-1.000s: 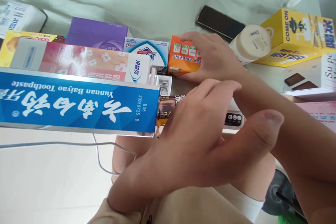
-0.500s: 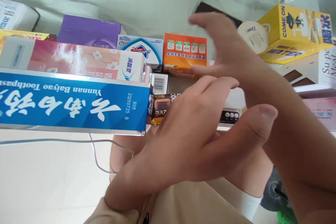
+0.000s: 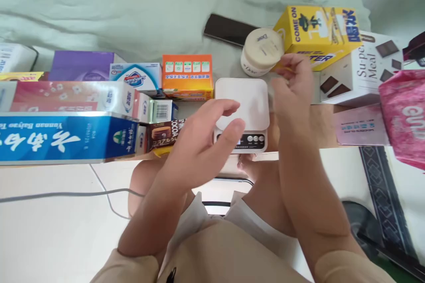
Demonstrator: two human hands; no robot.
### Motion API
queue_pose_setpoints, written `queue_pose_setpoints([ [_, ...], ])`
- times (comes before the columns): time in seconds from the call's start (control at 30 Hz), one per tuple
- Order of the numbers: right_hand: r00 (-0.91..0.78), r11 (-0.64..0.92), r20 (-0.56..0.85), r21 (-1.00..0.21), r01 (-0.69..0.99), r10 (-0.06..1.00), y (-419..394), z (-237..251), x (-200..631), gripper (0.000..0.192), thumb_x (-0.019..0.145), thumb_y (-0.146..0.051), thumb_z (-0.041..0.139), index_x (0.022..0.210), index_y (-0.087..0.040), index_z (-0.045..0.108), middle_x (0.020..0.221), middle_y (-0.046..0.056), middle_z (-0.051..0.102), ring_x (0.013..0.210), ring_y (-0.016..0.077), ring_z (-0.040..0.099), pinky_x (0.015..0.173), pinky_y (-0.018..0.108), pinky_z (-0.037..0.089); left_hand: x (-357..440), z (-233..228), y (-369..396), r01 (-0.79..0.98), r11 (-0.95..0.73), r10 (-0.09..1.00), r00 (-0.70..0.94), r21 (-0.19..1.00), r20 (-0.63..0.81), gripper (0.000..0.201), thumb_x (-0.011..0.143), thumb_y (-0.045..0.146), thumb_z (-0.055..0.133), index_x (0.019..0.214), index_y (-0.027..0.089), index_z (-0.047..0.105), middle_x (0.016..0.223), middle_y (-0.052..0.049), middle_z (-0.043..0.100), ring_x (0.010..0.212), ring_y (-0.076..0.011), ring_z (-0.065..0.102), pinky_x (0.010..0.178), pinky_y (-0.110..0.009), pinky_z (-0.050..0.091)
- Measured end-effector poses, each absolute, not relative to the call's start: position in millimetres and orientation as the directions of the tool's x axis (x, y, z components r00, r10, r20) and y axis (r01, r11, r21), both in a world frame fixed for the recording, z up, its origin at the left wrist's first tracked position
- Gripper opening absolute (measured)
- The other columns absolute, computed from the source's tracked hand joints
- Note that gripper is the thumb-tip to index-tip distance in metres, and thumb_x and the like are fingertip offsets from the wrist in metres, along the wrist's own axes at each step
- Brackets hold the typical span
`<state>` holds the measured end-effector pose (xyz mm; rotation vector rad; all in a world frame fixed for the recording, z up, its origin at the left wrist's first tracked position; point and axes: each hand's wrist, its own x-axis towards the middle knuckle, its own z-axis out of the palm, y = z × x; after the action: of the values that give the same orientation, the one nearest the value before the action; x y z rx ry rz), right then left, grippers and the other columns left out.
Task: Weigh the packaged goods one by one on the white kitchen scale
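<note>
Green cloth [image 3: 149, 13] behind. Boxes [image 3: 187, 73] already lined up left; jar [image 3: 262, 51] stands beyond scale [image 3: 245, 101], not on it. My left hand [image 3: 202, 146] half-spread, empty; right hand [image 3: 294, 84] curled beside jar, hold unclear.

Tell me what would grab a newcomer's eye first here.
Probably the big blue toothpaste box at the left edge. Next, the white scale near the centre, with the left hand partly over it. The bright yellow box at upper right also stands out.

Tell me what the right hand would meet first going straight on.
Probably the yellow printed cardboard box, just beyond the right hand; depth is unclear, with the round cream jar close beside.
</note>
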<state>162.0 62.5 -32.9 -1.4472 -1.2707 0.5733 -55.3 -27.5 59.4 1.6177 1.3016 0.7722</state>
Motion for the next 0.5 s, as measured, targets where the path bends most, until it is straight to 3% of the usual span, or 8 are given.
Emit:
queue_pose_setpoints([
  [0.17,0.296,0.016,0.127,-0.936,0.351,0.947,61.5,-46.7,164.3,0.061,0.077,-0.018,0.058,0.136,-0.029,0.047,0.147,0.009,0.054,0.13,0.026,0.061,0.111,0.056,0.056,-25.4,61.0,-12.5,0.436,0.059,0.979,0.151,0.898,-0.138,0.044,0.098,0.054,0.054,0.125,0.024,0.069,0.136,-0.008,0.071,0.131,-0.0306,0.065,0.113,-0.048,0.055],
  [0.33,0.229,-0.098,-0.043,-0.968,0.232,0.972,68.0,-50.5,170.0,0.064,0.08,-0.021,0.058,0.142,-0.026,0.042,0.159,0.011,0.05,0.147,0.0291,0.054,0.128,0.059,0.044,15.1,60.0,22.2,0.276,0.211,0.977,-0.05,0.938,-0.205,0.041,0.098,0.054,0.057,0.13,0.03,0.063,0.152,-0.001,0.064,0.153,-0.0264,0.052,0.127,-0.042,0.048],
  [0.5,0.166,-0.039,-0.017,-0.991,0.129,0.986,75.0,-55.6,167.9,0.063,0.082,-0.023,0.055,0.143,-0.026,0.043,0.159,0.009,0.053,0.148,0.0241,0.055,0.132,0.051,0.043,41.9,45.1,59.3,0.288,0.302,0.952,-0.149,0.909,-0.269,0.064,0.103,0.067,0.034,0.153,0.029,0.045,0.174,0.001,0.04,0.166,-0.0235,0.031,0.138,-0.044,0.034],
])
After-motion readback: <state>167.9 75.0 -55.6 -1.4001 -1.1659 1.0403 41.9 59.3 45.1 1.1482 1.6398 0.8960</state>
